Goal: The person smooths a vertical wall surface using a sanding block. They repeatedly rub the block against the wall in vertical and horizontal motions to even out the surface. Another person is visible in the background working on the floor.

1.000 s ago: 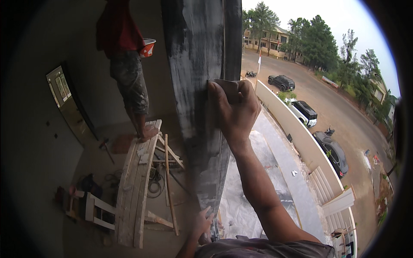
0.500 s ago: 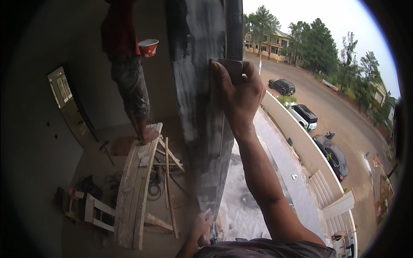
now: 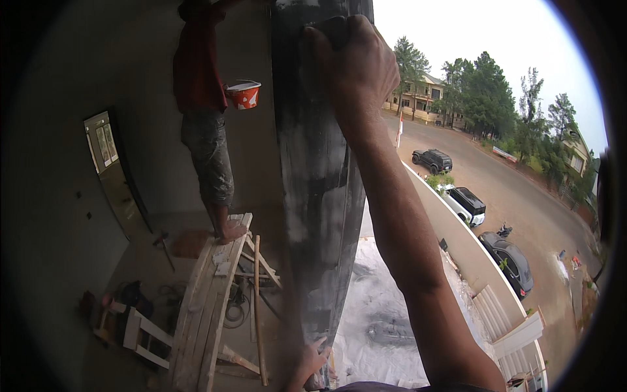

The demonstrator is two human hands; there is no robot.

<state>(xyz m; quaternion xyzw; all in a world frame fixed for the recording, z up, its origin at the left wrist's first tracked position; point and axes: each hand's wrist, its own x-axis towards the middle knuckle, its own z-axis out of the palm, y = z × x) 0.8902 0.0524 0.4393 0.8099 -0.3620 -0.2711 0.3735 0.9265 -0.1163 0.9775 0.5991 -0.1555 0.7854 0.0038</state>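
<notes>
A tall dark post (image 3: pixel 317 150), streaked with pale grey, stands upright in the middle, like the edge of a window or door frame. My right hand (image 3: pixel 358 62) is high on it, closed on a thin, flat dark grey sheet (image 3: pixel 330 31). The fingers and thumb pinch the sheet against the post's face, and my hand hides part of it. Far below, my left hand (image 3: pixel 315 360) is at the post's lower end, its fingers around the edge. Shadow makes that grip hard to see.
Indoors, a person in red (image 3: pixel 199 72) stands barefoot on a plank bench (image 3: pixel 212 281), beside an orange-and-white bucket (image 3: pixel 243 95). A wooden pole (image 3: pixel 258 307) leans there. Outside lie white sheeting (image 3: pixel 379 326), a boundary wall (image 3: pixel 457 225) and parked cars (image 3: pixel 467 202) far below.
My right hand has slid up the post with the grey sheet. My left hand stays at the lower end. The whole view has shifted, so the surroundings sit lower and slightly further right.
</notes>
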